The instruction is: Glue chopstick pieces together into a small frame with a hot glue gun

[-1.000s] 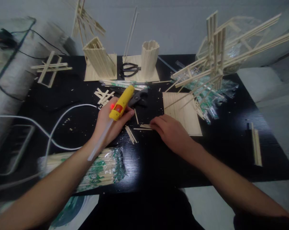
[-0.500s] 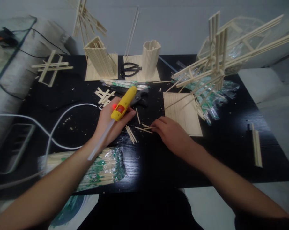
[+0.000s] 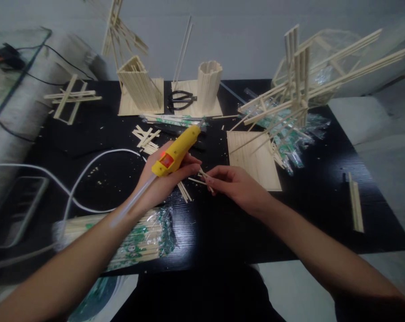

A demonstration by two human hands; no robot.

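Observation:
My left hand (image 3: 162, 176) is wrapped round a yellow hot glue gun (image 3: 177, 150), its nozzle pointing away to the upper right and a clear glue stick (image 3: 133, 201) jutting from its back over my wrist. My right hand (image 3: 234, 183) pinches a short thin wooden stick (image 3: 205, 174), whose far end meets my left fingertips. Several short cut sticks (image 3: 184, 191) lie on the black table just below my left hand. Another short stick (image 3: 196, 180) rests beside my right fingertips.
A flat stick panel (image 3: 252, 161) lies right of centre, under a windmill-like stick frame (image 3: 299, 98). Two stick towers (image 3: 209, 87) on bases stand at the back, with black-handled pliers (image 3: 182, 100) between. A bag of sticks (image 3: 145, 237) lies front left, near a white cord (image 3: 88, 163).
My left hand and the glue gun have shifted right, towards my right hand. My right hand has lifted a short stick, and both hands now meet at it.

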